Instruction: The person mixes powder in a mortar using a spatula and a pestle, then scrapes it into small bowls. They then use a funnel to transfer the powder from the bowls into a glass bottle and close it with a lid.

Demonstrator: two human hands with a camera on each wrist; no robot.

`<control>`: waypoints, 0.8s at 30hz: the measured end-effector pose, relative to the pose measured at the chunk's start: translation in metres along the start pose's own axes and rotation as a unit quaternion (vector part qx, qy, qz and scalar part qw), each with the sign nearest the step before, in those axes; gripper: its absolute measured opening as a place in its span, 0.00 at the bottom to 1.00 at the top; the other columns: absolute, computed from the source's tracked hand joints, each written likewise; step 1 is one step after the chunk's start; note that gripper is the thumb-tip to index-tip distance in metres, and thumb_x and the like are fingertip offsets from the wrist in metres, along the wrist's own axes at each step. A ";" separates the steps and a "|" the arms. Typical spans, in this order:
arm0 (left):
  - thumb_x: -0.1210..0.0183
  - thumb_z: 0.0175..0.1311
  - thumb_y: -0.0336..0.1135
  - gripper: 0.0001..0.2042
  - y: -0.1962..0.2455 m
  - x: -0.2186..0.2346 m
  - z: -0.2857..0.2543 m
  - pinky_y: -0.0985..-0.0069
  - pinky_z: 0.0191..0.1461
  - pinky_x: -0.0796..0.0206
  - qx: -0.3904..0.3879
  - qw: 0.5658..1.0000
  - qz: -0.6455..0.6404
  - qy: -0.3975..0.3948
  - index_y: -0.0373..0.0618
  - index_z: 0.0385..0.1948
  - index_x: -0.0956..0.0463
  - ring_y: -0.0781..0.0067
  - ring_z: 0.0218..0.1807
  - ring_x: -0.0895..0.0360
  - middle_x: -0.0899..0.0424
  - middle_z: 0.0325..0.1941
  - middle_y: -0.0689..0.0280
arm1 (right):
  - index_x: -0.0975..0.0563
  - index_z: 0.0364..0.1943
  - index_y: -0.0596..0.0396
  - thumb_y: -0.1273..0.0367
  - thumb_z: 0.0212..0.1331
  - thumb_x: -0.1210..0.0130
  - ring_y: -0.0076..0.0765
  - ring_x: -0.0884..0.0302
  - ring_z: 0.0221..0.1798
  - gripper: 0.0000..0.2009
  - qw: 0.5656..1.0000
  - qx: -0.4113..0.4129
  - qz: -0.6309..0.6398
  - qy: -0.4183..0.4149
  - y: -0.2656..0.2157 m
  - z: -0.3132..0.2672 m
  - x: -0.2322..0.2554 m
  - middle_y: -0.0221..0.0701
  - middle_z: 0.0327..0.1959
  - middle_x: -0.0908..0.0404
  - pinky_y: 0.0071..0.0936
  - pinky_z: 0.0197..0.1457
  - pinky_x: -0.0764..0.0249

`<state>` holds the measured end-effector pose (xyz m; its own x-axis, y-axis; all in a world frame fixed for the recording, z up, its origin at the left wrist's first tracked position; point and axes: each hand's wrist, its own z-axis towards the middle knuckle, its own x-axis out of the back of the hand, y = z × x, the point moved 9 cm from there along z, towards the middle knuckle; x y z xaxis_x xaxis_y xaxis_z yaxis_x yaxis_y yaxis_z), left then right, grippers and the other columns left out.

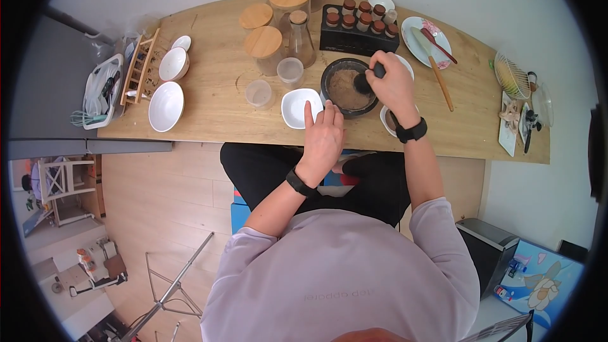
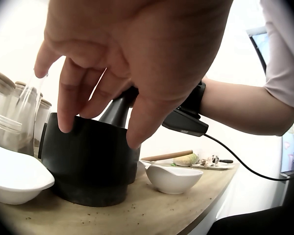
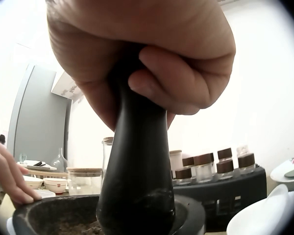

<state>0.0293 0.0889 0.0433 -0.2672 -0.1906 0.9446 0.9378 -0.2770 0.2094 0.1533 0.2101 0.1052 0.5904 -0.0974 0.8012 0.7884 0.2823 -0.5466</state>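
A black mortar (image 2: 85, 164) stands near the table's front edge with coarse brown powder (image 1: 345, 90) inside. My right hand (image 1: 392, 82) grips the black pestle (image 3: 139, 161), fingers curled round its upper shaft. The pestle's broad end is down in the powder at the mortar's right side. My left hand (image 1: 324, 138) is at the mortar's near left side, fingers extended, fingertips right at the rim. One finger of it overlaps the square white bowl (image 1: 291, 109) beside the mortar in the head view.
Behind the mortar stands a black rack (image 1: 345, 42) of spice jars; wooden-lidded canisters (image 1: 265, 44) are at back left. Two small clear cups (image 1: 258, 94) stand left. A white bowl (image 2: 174, 179) is close on the right. Farther right, a wooden-handled knife (image 1: 440, 82) lies across a plate (image 1: 411, 25).
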 end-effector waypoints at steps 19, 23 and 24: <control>0.35 0.56 0.37 0.24 -0.001 0.001 0.003 0.47 0.77 0.56 0.000 1.000 -0.011 0.017 0.33 0.53 0.25 0.61 0.54 0.21 0.21 0.58 0.51 | 0.25 0.33 0.48 0.67 0.54 0.37 0.50 0.22 0.36 0.08 0.998 0.061 0.019 -0.006 -0.009 0.007 -0.030 0.35 0.33 0.25 0.45 0.38 0.26; 0.35 0.56 0.37 0.24 -0.002 0.002 0.001 0.47 0.77 0.56 0.007 1.000 -0.017 0.015 0.33 0.53 0.25 0.60 0.55 0.22 0.21 0.58 0.51 | 0.25 0.34 0.48 0.68 0.53 0.37 0.50 0.22 0.36 0.08 0.999 0.036 0.027 0.011 -0.020 0.001 -0.019 0.35 0.33 0.25 0.44 0.38 0.26; 0.35 0.56 0.37 0.24 -0.002 0.002 0.002 0.47 0.77 0.56 0.007 1.000 -0.014 0.014 0.33 0.53 0.25 0.60 0.55 0.22 0.22 0.58 0.51 | 0.25 0.34 0.48 0.68 0.52 0.37 0.50 0.22 0.35 0.08 0.998 0.049 0.036 0.016 -0.020 -0.002 -0.026 0.35 0.33 0.24 0.44 0.38 0.26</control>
<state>0.0277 0.0909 0.0452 -0.2996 -0.2100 0.9307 0.9329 -0.2689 0.2396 0.1229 0.2053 0.0949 0.6518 -0.1036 0.7513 0.7236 0.3815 -0.5752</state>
